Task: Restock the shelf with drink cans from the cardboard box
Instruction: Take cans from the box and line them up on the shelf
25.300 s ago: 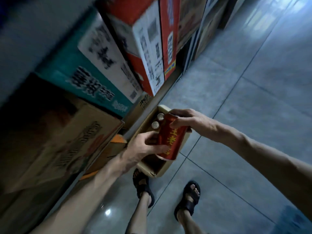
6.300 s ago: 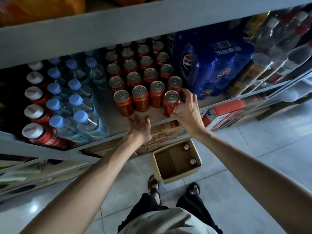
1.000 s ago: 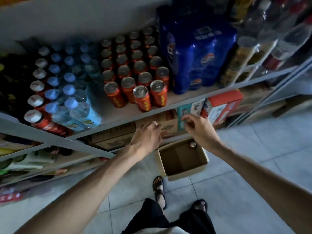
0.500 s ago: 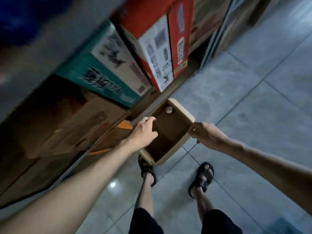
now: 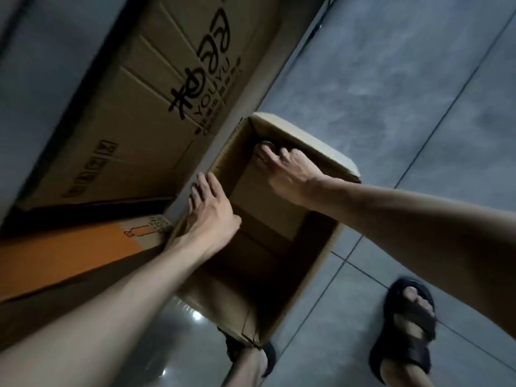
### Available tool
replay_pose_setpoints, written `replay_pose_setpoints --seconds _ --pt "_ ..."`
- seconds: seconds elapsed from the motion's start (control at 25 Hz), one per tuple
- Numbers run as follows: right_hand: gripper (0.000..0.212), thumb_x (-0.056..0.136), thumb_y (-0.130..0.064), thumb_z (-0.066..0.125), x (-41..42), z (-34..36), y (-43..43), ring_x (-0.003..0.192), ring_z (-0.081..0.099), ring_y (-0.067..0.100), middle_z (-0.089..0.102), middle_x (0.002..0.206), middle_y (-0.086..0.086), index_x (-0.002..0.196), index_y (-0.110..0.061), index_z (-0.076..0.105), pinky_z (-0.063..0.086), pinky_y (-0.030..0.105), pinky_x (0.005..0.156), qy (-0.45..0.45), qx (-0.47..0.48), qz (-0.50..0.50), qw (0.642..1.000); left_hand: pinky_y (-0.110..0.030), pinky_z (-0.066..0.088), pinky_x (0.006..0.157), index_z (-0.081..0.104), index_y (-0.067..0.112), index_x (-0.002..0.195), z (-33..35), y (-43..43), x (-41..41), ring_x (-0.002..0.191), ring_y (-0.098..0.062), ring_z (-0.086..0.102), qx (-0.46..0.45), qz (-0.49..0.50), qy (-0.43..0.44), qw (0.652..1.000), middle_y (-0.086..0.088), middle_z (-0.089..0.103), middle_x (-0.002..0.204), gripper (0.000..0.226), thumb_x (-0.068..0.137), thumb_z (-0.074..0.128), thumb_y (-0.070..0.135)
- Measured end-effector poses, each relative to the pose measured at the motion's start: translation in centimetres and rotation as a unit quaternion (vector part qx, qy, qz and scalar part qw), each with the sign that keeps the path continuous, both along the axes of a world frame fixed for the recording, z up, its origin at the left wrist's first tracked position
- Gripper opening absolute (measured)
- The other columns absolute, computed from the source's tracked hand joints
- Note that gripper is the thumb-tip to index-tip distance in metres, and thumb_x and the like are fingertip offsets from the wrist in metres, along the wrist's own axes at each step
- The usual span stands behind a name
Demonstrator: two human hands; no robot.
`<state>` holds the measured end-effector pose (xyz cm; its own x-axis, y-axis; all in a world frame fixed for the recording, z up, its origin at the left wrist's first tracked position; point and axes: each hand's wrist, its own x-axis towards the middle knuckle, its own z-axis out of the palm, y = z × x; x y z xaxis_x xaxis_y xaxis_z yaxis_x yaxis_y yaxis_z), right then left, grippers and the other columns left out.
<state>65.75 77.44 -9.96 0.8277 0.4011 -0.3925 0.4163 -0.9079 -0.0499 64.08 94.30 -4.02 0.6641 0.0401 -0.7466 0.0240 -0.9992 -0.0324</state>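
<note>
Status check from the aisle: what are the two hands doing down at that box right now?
Right hand deep in the cardboard box, fingers closing over the last can. Left hand resting open on the near rim. Nothing blocking.

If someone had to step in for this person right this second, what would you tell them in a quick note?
Right hand: reaching into the far corner of the cardboard box, fingers closing over the top of a can; whether the grip is firm cannot be told.
Left hand: open, resting on the box's left wall, holding nothing.
The box sits on the floor beside stacked cartons; the rest of its inside looks bare, so this seems to be the last can.
Done: box nearly emptied.
Left: lift this can out and place it on the shelf, which is out of view.
</note>
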Motion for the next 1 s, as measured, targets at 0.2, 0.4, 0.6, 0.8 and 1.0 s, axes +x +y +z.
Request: replay_pose_setpoints --seconds 0.2,0.4,0.6,0.8,1.0 --pt "0.068 0.1 -0.011 0.035 2.1 -5.3 1.7 0.139 0.035 0.035 -0.001 0.162 0.021 0.156 -0.013 -0.003 0.036 0.043 0.104 0.024 -0.063 -0.007 0.998 -0.045 0.009 0.122 -0.022 -0.005 0.147 -2.5 -0.6 -0.1 0.148 -0.042 0.002 0.06 -0.042 -0.043 0.996 -0.025 -0.018 0.158 0.108 0.09 0.062 0.033" --pt "0.051 0.102 -0.011 0.034 1.9 -5.4 2.3 0.112 0.057 0.037 0.015 0.158 0.026 0.152 -0.009 0.021 0.044 0.042 0.081 0.042 0.027 -0.079 0.996 -0.045 0.006 0.12 -0.024 -0.006 0.145 -2.9 -0.4 0.0 0.147 -0.044 -0.001 0.054 -0.032 -0.036 0.997 -0.027 -0.02 0.157 0.112 0.088 0.064 0.033" --pt "0.054 0.09 -0.038 0.062 -0.9 0.7 -1.1 0.081 0.063 0.036 0.05 0.114 0.02 0.132 -0.011 0.041 0.041 0.034 0.063 0.093 0.181 -0.207 0.957 -0.041 0.005 0.121 -0.005 0.002 0.153 0.7 -0.3 0.6 0.15 -0.035 -0.002 -0.076 0.057 -0.027 0.995 -0.019 -0.011 0.161 0.096 0.09 0.063 0.024" --pt "0.065 0.072 -0.042 0.08 -3.6 15.8 -6.5 0.106 0.062 0.02 0.065 0.117 0.0 0.129 -0.024 0.053 0.049 0.032 0.089 0.214 0.395 -0.322 0.833 -0.029 0.038 0.097 0.038 0.017 0.144 13.1 -2.5 -0.5 0.128 -0.018 0.046 -0.281 0.115 0.061 0.951 -0.007 0.049 0.141 0.087 0.072 0.078 0.045" --pt "0.064 0.062 -0.031 0.077 -3.7 34.8 -9.0 0.1 0.068 0.015 0.071 0.108 0.0 0.122 -0.025 0.058 0.055 0.032 0.084 0.281 0.527 -0.365 0.714 -0.035 0.049 0.1 0.063 0.027 0.118 29.7 -4.0 -0.3 0.112 -0.013 0.064 -0.41 0.175 0.149 0.883 0.005 0.071 0.114 0.075 0.053 0.084 0.057"
